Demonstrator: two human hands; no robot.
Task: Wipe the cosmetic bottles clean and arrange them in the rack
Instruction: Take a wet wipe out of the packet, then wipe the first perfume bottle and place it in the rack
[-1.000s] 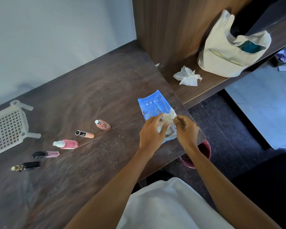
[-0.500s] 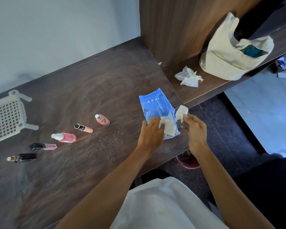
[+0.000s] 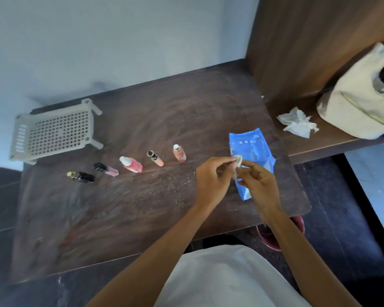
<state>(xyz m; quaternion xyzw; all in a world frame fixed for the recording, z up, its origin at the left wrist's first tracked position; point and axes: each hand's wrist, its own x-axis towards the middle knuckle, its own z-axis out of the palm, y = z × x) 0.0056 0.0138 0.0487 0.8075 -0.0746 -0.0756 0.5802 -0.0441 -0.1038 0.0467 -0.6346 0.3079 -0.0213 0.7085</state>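
Observation:
Several small cosmetic bottles lie in a row on the dark wooden table: a black one with a gold cap, a pink and black tube, a pink bottle with a white cap, a peach tube and an orange-pink bottle. A white plastic rack lies on its side at the far left. Above the blue wipe packet, my left hand and my right hand both pinch a small white wipe between their fingertips.
A crumpled white tissue and a cream cloth bag sit on the lower shelf at the right. A wooden panel rises behind the shelf. A red bucket stands on the floor under the table's right corner.
The wipe has come out of the blue packet. My left hand left the packet and joined the right hand on the wipe. The view swung left, so the rack shows fully.

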